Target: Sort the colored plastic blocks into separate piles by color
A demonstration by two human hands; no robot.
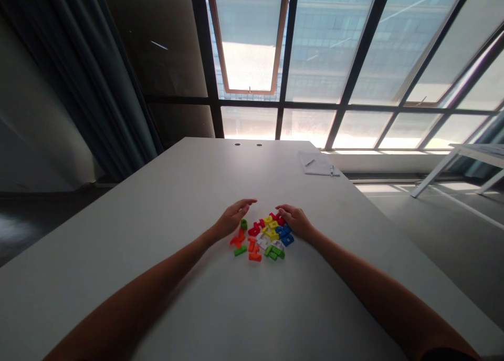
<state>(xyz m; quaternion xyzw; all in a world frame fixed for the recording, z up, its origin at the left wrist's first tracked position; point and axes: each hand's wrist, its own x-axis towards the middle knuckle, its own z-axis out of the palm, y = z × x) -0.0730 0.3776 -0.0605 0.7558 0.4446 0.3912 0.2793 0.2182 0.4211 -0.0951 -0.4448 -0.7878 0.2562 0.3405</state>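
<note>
A loose pile of small plastic blocks lies on the white table point(165, 203) between my hands. Red blocks point(254, 229) and yellow blocks point(271, 234) sit toward the middle and back, with white blocks point(262, 242) among them. Blue blocks point(287, 239) are at the right, next to my right hand point(294, 219), whose fingers curve loosely around the pile's far right side. Orange blocks point(254, 256) and green blocks point(273, 253) lie at the front. My left hand point(233, 217) rests at the left, fingers stretched out, near a dark green block point(243, 224). Neither hand visibly holds a block.
Papers point(319, 164) with a pen point(310, 162) lie near the table's far right edge. Two round holes point(237, 144) are at the far edge. Beyond stand large windows point(315, 61), a dark curtain point(90, 61) at left and another white table point(482, 153) at right.
</note>
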